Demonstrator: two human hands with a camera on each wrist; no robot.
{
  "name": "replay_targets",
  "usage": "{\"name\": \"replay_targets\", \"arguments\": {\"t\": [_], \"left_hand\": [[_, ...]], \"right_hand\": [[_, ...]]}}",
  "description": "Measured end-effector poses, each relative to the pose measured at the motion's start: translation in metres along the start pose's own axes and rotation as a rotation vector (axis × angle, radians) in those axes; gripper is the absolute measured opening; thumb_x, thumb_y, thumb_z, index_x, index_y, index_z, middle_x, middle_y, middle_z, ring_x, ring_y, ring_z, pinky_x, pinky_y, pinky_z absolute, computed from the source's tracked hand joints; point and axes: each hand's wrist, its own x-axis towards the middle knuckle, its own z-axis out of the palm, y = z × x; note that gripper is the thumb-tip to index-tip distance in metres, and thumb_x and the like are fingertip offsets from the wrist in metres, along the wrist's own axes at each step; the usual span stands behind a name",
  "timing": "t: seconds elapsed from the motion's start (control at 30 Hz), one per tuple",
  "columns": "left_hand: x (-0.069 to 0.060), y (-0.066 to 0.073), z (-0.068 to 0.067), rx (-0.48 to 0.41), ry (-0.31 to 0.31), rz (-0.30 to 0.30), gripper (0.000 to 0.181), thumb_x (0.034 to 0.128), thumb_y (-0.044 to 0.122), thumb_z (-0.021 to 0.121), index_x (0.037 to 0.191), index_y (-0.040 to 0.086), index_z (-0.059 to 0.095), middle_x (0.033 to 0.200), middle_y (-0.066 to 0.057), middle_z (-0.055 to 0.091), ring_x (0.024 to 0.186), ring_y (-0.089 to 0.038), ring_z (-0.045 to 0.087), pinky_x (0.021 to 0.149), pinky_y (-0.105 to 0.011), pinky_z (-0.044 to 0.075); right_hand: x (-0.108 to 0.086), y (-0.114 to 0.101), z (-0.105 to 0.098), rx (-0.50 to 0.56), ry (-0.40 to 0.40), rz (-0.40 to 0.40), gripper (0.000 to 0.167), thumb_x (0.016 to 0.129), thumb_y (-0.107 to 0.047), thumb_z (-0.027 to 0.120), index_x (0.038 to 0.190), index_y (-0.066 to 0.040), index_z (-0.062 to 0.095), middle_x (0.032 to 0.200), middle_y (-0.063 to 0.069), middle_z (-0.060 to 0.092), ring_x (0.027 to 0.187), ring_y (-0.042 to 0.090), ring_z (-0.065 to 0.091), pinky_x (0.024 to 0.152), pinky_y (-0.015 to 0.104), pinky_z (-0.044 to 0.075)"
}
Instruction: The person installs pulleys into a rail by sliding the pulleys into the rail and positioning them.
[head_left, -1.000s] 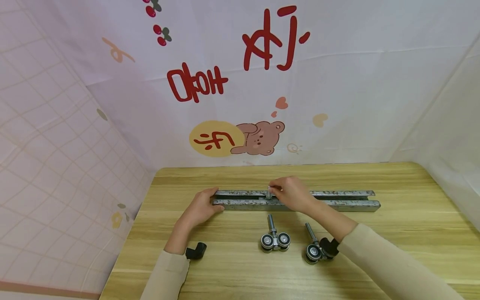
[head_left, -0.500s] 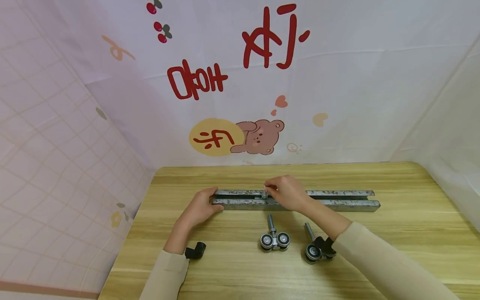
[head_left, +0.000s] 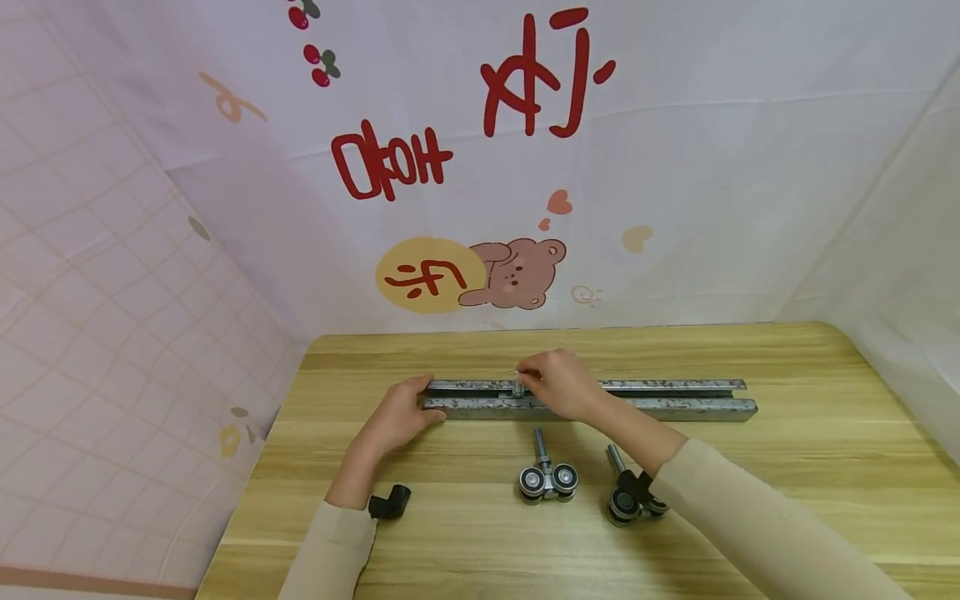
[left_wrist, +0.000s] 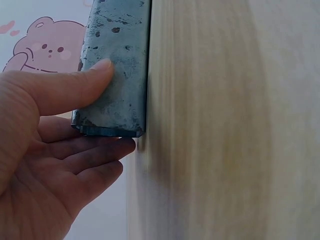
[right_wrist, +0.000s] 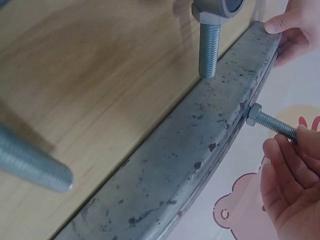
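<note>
Metal rail: lies lengthwise across the wood-grain surface, near its far edge; slot along the top; dark pitting on the faces.
Left hand: grips the rail's left end, thumb on the near face, fingers at the end and far side.
Threaded bolt: stands upright at the rail's slot, left of the rail's middle; hex nut at slot level.
Right hand: pinches the bolt's upper part between thumb and fingers.
First roller assembly: on the surface, nearer the person than the rail; stem points toward the rail.
Second roller assembly: right of the first; partly hidden by a black piece beside the right sleeve.
</note>
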Motion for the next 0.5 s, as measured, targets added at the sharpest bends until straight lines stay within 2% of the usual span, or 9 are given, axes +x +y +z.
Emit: {"name": "replay_targets", "arguments": {"t": [0.5], "left_hand": [[0.004, -0.002, -0.003, -0.005, -0.010, 0.005, 0.078, 0.0950, 0.013, 0.080, 0.158, -0.006, 0.039, 0.159, -0.025, 0.044, 0.146, -0.040, 0.043, 0.112, -0.055, 0.046]], "right_hand": [[0.014, -0.008, 0.007, -0.008, -0.016, 0.016, 0.014, 0.099, -0.009, 0.073, 0.108, -0.001, 0.081, 0.094, 0.008, 0.079, 0.075, 0.014, 0.071, 0.070, 0.034, 0.060]]}}
